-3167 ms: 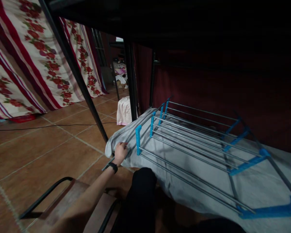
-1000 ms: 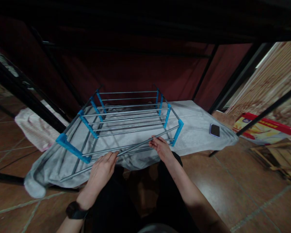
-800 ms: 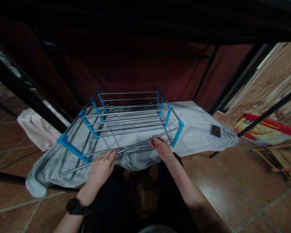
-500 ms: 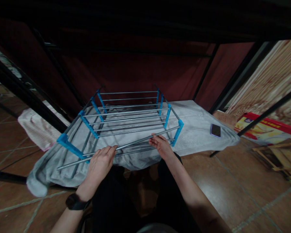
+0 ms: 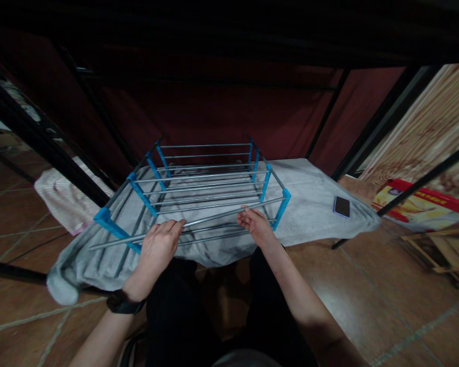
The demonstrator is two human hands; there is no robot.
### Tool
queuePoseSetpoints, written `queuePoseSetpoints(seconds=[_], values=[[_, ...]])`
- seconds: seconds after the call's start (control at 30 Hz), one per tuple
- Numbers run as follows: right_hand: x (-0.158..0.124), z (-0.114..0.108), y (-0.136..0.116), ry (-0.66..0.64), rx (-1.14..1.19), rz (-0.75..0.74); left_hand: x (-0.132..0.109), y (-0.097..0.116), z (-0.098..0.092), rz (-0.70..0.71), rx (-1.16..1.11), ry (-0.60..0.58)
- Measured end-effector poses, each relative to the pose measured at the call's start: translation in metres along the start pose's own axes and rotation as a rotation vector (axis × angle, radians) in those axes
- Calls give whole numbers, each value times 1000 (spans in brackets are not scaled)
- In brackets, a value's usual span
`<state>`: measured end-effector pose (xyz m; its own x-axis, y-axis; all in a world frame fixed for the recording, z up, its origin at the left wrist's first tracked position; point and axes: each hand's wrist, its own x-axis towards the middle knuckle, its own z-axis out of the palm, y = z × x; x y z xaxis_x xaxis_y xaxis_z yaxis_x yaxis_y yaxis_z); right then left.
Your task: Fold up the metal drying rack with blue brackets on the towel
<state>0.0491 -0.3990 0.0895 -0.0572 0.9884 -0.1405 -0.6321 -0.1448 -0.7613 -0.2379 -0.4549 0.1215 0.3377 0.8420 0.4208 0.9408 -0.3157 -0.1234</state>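
Long straight grey metal rod: held along the near edge of the drying rack, above the grey plush cloth.
Rod's long axis: runs left to right in view with a gentle slant, lower on the left, rising toward the right.
Rod's right end: points at and meets the top of the blue right front end piece; too small to tell whether seated inside.
Rod's left end: points left and slightly toward the wearer, crosses over the blue left front end piece in view and juts past.
Left hand: grips the rod from above with curled fingers, just inside the left end piece.
Right hand: pinches the rod lightly with fingertips, nearer the right end.
Drying rack of blue plastic brackets and grey metal bars: rests on the cloth.
Since a second ago: raised at the rod's left end, together with the left hand; slopes less steeply; stays at the right front end piece on the other side.
Dark smartphone with purple edge: lies well right of the rack.
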Motion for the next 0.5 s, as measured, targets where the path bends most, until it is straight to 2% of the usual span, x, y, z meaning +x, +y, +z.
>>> queuePoseSetpoints(seconds=[0.27, 0.4, 0.5], values=[[-4, -7, -2, -29, -111, 25, 13, 8, -4, -22, 20, -53], [-16, -8, 0, -127, -267, 74, 15, 9, -3, -28, 61, -75], [-31, 3, 0, -247, -414, 71, 15, 10, -4, -13, 70, -88]])
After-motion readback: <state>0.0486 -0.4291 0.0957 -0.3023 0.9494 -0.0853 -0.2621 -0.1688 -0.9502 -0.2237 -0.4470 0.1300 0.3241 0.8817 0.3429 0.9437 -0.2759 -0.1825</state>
